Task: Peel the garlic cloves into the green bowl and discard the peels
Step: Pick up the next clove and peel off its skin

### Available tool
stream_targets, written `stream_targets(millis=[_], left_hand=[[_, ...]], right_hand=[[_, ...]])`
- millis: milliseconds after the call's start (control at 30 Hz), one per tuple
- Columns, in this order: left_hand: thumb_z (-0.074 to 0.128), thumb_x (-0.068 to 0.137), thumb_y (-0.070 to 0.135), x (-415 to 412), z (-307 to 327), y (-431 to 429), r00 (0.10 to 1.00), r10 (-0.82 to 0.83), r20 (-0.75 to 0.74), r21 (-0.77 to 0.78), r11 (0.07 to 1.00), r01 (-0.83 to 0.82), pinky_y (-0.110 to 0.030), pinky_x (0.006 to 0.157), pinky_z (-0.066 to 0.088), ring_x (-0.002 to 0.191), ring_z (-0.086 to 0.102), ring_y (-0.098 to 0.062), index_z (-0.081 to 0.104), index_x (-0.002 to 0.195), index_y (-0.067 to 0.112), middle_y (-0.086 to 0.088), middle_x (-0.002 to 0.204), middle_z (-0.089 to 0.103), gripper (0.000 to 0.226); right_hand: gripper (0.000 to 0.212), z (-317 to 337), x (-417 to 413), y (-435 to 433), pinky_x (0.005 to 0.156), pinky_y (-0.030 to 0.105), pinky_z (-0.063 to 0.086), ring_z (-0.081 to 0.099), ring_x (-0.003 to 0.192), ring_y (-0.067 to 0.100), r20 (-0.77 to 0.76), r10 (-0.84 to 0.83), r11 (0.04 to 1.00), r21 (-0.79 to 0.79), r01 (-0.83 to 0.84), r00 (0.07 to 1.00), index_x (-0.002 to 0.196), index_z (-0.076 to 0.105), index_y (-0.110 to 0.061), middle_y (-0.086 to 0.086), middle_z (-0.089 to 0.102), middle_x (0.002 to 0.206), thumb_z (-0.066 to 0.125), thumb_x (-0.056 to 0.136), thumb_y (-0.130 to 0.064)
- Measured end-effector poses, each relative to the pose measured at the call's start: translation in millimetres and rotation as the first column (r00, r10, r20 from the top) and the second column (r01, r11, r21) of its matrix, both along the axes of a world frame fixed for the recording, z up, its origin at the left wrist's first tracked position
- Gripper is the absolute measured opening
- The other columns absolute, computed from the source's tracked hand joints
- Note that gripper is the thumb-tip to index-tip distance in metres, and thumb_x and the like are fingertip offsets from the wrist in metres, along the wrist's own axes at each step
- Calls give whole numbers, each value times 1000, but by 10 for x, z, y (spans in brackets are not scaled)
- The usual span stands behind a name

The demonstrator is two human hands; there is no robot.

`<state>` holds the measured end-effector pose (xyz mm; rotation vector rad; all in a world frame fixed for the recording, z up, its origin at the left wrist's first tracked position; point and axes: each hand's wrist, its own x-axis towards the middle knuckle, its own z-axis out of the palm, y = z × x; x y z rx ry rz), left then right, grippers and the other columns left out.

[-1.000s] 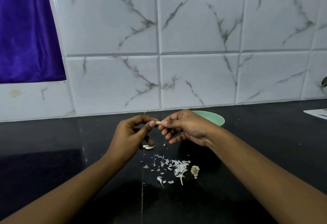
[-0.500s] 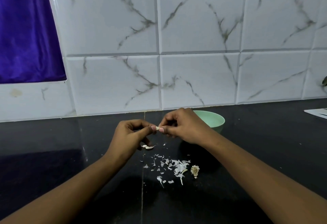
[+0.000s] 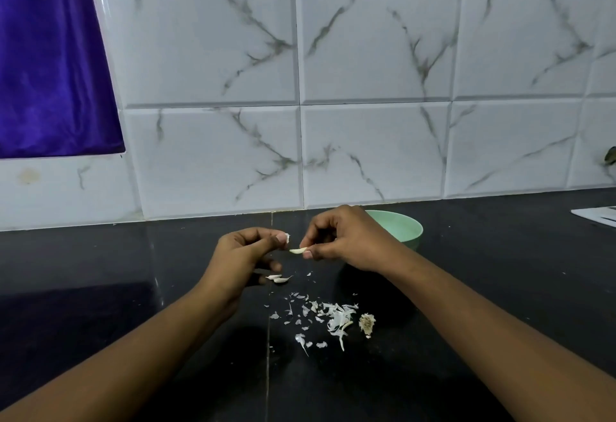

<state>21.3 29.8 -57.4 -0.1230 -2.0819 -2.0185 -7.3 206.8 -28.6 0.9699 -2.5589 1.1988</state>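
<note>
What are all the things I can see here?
green bowl: one, pale green, on counter
held clove: one, whitish, midair left of green bowl
peel scrap: one, white, midair beside held clove
loose cloves: two, whitish, on counter
peels: many, white, scattered on counter
garlic stub: one, tan, right of peels
counter: one, black, below
tiles: several, white marbled, wall
cloth: one, purple, upper left
left hand: one, pinches peel scrap
right hand: one, pinches held clove
</note>
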Motion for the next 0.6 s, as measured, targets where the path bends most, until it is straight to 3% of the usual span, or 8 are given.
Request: stream_targets(millis=[67,167,233,333,433,600], left_hand=[[72,79,10,-8,19,-52,1000,9,-30,-63,998,-10,-17,39,35,47,58,-9,68,79,13,3,68,69,5],[72,78,2,20,63,-97,994,-80,-70,-277,959,58,-18,40,35,48,59,-9,68,82,12,-2,67,70,12],[68,81,-2,44,90,-88,983,-174,-54,-432,892,134,-18,40,37,50,62,-10,69,88,12,-3,76,74,16],[60,89,0,71,100,-72,958,-286,29,-485,834,263,-20,43,44,61,68,-14,67,102,14,0,90,76,21],[68,85,9,74,96,-78,958,-288,14,-548,799,248,-24,52,48,65,69,-12,70,91,15,-2,80,75,9],[80,73,25,68,100,-88,967,-227,-114,-652,752,99,-21,45,43,52,64,-13,73,73,15,-6,63,70,12]], right_hand=[[11,20,-11,29,56,18,46,59,57,5,16,-20,1000,1,20,1000,77,72,-14,3,70,71,77,74,-5],[15,35,-41,86,56,22,51,60,55,8,28,-51,998,-28,51,998,73,70,-17,2,69,67,77,74,-3],[15,37,-55,111,58,25,55,60,56,10,40,-72,996,-45,74,997,73,70,-16,-1,67,64,76,75,-3],[13,42,-72,126,58,24,55,59,53,5,56,-88,995,-42,91,995,73,69,-15,-4,64,59,75,77,-4],[11,56,-78,139,56,19,54,59,52,1,70,-94,995,-37,97,993,75,69,-14,-4,64,59,74,79,-5],[12,60,-84,151,54,17,52,60,53,2,82,-100,994,-36,103,992,74,68,-15,-4,65,60,73,79,-6]])
